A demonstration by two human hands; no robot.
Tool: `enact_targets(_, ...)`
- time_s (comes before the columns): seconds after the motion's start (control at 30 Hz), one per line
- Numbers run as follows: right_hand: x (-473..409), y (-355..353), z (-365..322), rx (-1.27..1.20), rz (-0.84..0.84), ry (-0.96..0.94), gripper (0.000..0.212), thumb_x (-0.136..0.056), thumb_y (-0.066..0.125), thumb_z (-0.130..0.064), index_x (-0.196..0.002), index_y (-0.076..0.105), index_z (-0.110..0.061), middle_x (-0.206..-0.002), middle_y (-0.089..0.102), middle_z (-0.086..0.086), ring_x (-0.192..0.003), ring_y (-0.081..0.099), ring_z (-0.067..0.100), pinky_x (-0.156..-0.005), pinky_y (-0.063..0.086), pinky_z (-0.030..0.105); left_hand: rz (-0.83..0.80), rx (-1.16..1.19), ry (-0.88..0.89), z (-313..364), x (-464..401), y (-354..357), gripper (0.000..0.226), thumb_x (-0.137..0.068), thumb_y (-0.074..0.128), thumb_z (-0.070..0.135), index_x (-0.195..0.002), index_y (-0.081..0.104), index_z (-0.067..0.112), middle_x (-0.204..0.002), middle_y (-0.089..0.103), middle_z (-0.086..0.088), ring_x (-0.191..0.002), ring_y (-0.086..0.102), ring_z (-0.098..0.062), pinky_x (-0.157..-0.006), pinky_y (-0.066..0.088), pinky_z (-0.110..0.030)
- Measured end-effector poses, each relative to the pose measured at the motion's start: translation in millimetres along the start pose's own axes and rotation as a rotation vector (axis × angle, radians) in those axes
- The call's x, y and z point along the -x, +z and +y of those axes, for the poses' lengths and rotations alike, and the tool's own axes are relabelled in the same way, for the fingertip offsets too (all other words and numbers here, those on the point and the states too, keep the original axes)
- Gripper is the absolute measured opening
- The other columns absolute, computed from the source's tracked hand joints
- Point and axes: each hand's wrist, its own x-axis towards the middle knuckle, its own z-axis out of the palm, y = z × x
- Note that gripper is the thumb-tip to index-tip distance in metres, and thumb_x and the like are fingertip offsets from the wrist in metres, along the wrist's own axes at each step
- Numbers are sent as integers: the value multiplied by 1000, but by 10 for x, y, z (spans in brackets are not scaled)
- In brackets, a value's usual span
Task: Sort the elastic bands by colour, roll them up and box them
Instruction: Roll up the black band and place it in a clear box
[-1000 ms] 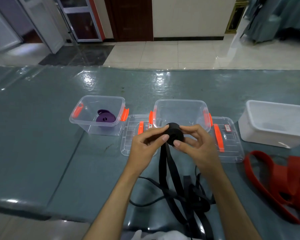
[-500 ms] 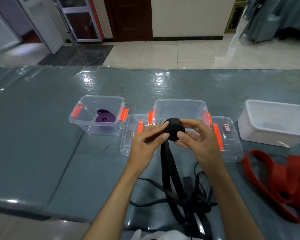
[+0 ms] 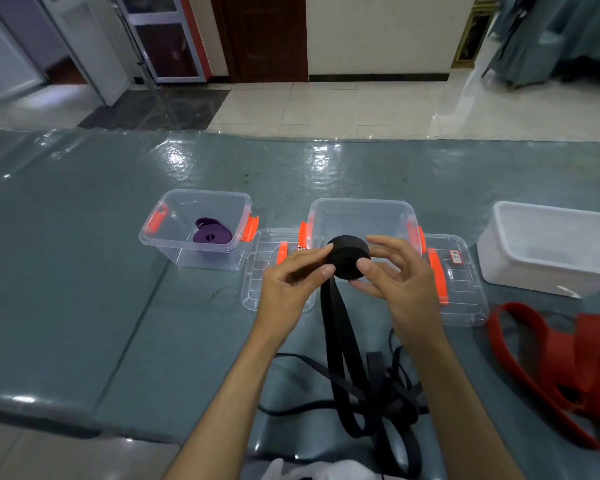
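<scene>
A black roll of elastic band [image 3: 347,256] is held above the table between both hands. My left hand [image 3: 291,285] pinches its left side with thumb and fingertips. My right hand [image 3: 399,282] holds its right side, thumb on the front, fingers spread behind. The unrolled black band [image 3: 340,337] hangs down into a tangled black heap [image 3: 385,400] near the table's front edge. Behind the roll stands a clear box [image 3: 361,216] with orange latches, nothing visible inside. A second clear box [image 3: 194,230] at the left holds purple rolls [image 3: 211,233]. Red bands [image 3: 568,358] lie at the right.
Two clear lids [image 3: 267,271] [image 3: 458,282] lie flat beside the middle box. A white tub [image 3: 551,247] stands at the far right. The table is covered in glossy grey-green sheeting [image 3: 66,271]. Something white [image 3: 312,471] shows at the bottom edge.
The black roll has turned between my fingers and risen slightly toward the middle box. My right fingers have spread wider behind it. More band is wound on.
</scene>
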Motion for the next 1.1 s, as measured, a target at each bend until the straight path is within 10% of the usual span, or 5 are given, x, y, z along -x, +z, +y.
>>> enact_targets(0.2,18,-2,83,87,-23,67,25,-84,85,-14,-92,64,-3,-102,80,12,-96,80,28,-85,66,41,70,-13,30,60,-63,24,24,-95,74,3,-119,71,8,-114,75,-13,-112,72,-25,-98,56,-29)
enact_targets(0.47,0,70,23,39,31,-17,39,-89,81,-10,-124,66,-19,-109,80,7,-98,80,27,-79,65,33,17,1,1,11,-22,-27,29,-93,77,8,-120,77,18,-120,78,-1,-116,72,-17,-96,55,-21)
enact_targets(0.73,-28,107,50,108,4,27,30,-83,84,-20,-95,64,-1,-103,81,8,-98,80,25,-87,66,42,35,-16,26,58,-48,-96,28,-87,84,12,-113,77,22,-114,78,-6,-112,74,-25,-97,57,-29)
enact_targets(1.1,-24,202,85,65,-20,-11,25,-91,79,-12,-114,70,-8,-115,77,8,-109,76,26,-95,62,52,73,-2,59,83,-51,-58,24,-90,78,1,-111,79,12,-112,79,-5,-108,75,-19,-92,56,-22)
